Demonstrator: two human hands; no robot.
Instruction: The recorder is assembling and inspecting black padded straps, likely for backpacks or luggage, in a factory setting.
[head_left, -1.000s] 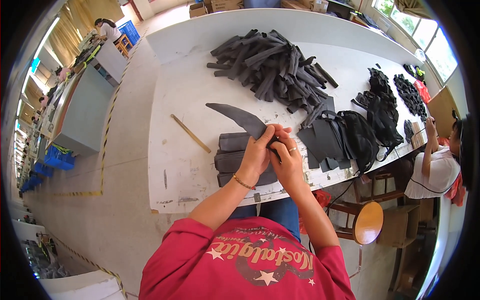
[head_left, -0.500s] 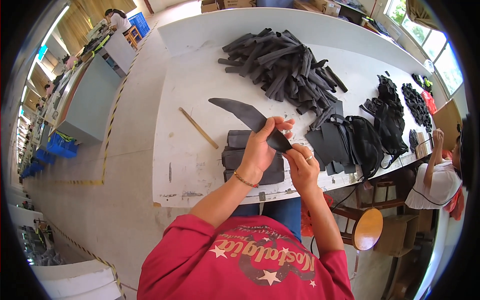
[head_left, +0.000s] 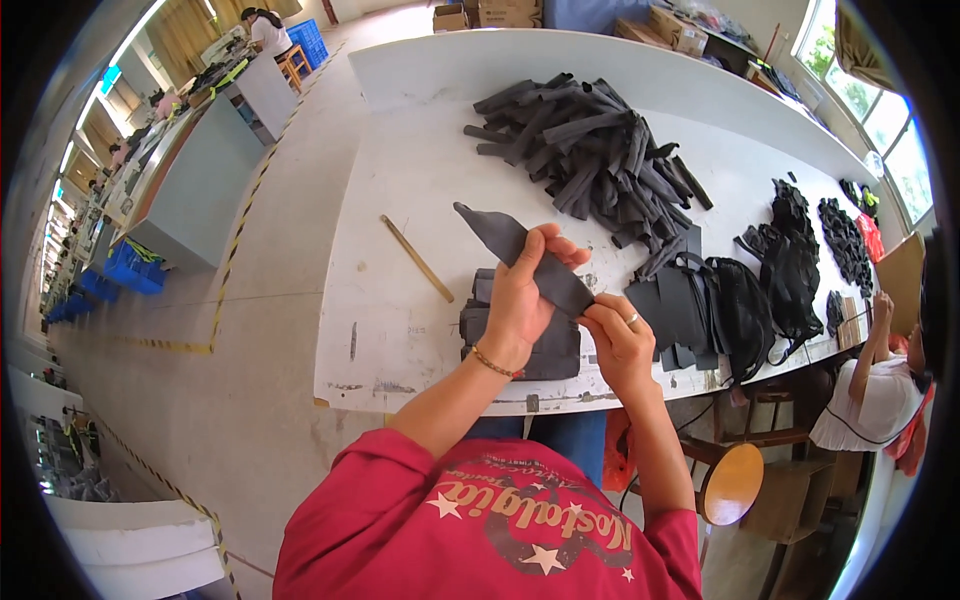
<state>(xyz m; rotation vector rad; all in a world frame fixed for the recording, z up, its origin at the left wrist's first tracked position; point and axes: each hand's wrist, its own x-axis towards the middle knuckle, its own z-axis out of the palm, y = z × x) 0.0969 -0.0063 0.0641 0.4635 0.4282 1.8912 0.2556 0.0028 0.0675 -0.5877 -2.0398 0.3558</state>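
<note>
A dark grey strip of fabric (head_left: pixel 563 286) is stretched between my hands above the white table (head_left: pixel 400 180). My left hand (head_left: pixel 520 305) grips it around the middle, thumb on top, and its far end juts out beyond with a twisted tip. At the near end my right hand (head_left: pixel 622 345), with a ring on one finger, pinches the strip between thumb and fingers. Partly hidden below my left hand lie stacked dark fabric pieces (head_left: pixel 555 352). Farther back is a loose heap of similar dark strips (head_left: pixel 585 130), many of them curled.
A thin wooden stick (head_left: pixel 416 258) lies on the left of the table. To the right are flat black panels (head_left: pixel 675 310), a black bag (head_left: pixel 738 300) and more black pieces (head_left: pixel 790 260). A round stool (head_left: pixel 733 485) and a seated person (head_left: pixel 870 390) are at the right.
The view has shifted, so the table sits slightly farther right and lower. The strip's far end has twisted and its part between my hands looks broader. Both hands keep hold.
</note>
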